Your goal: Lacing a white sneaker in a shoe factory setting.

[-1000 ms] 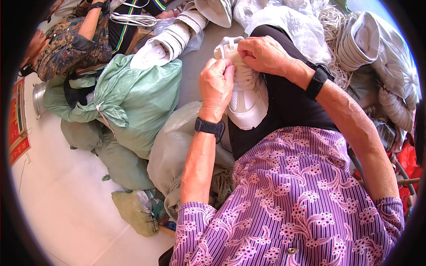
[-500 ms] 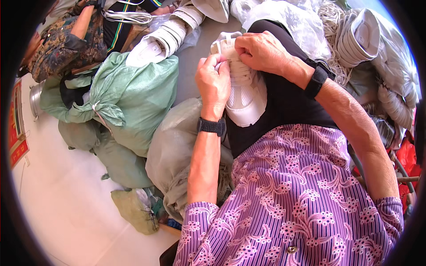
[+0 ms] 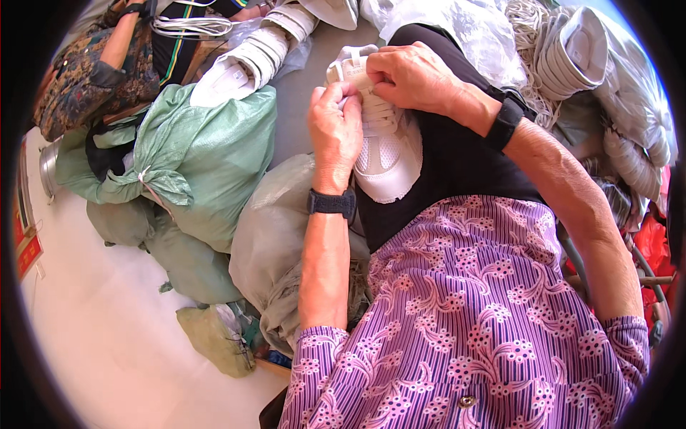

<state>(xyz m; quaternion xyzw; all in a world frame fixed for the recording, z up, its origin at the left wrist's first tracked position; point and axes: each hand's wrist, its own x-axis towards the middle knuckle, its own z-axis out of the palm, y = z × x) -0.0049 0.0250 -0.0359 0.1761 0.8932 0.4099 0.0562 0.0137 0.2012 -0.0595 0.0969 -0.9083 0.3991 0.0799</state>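
Note:
A white sneaker [image 3: 388, 171] with a mesh toe rests on my black-clad thigh, its toe pointing toward me. White shoelace [image 3: 377, 113] runs in rows across its tongue. My left hand [image 3: 334, 132] is closed at the shoe's left side, thumb and forefinger pinching a bit of white lace. Across the upper eyelets, my right hand [image 3: 418, 80] is also closed, its fingertips pinched at the lace by the tongue. The lace ends are mostly hidden behind the fingers.
Stacked white shoes [image 3: 239, 71] lie on a tied green sack [image 3: 221, 146] at left. More nested shoes [image 3: 572, 53] and a bundle of laces [image 3: 527, 32] are at right, near clear plastic bags [image 3: 457, 36]. Another person's arm [image 3: 123, 39] shows at upper left.
The view has shifted slightly, so the shoe and both hands appear a little farther left and higher. Both hands keep their pinch at the shoe; the right fingers have moved only slightly.

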